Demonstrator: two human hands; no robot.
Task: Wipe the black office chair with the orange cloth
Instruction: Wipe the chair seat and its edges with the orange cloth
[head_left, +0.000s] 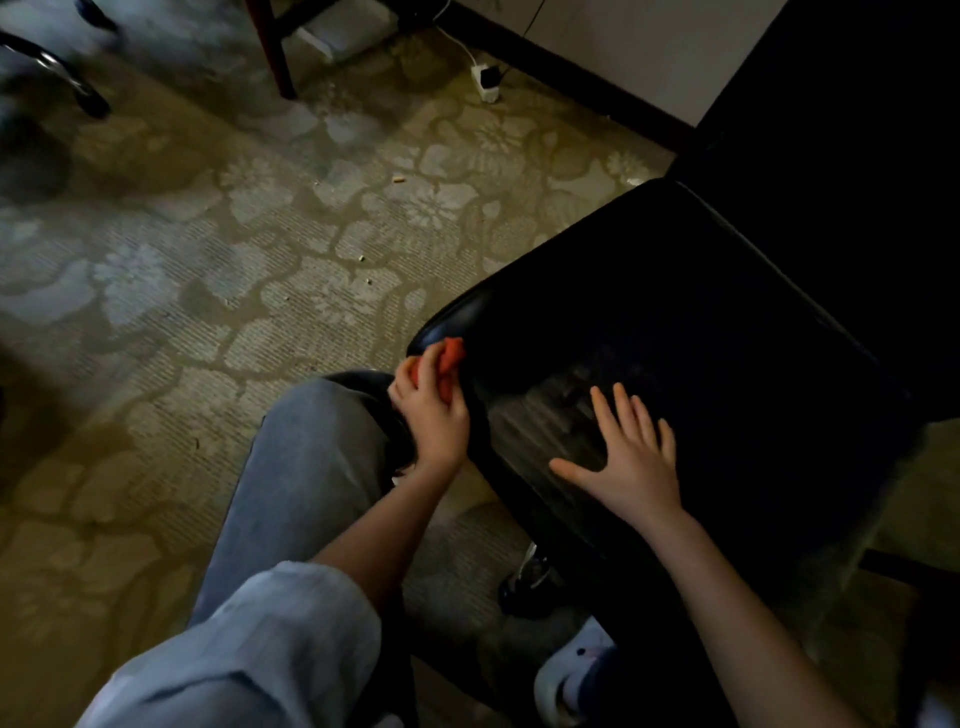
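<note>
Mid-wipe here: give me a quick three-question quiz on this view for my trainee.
1. True or false: the right hand holds the orange cloth.
2. The cloth is against which part of the black office chair? A) the seat's middle B) a corner of the seat C) the backrest
3. Fill in: the right hand lies ___ on the seat, fingers spread.
Key: 1 false, the left hand grips it; 2 B; 3 flat.

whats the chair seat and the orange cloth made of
The chair seat is likely leather or vinyl, smooth and glossy, with sheen along its rounded edge. The orange cloth looks like soft matte fabric, bunched into folds in the left hand.
</note>
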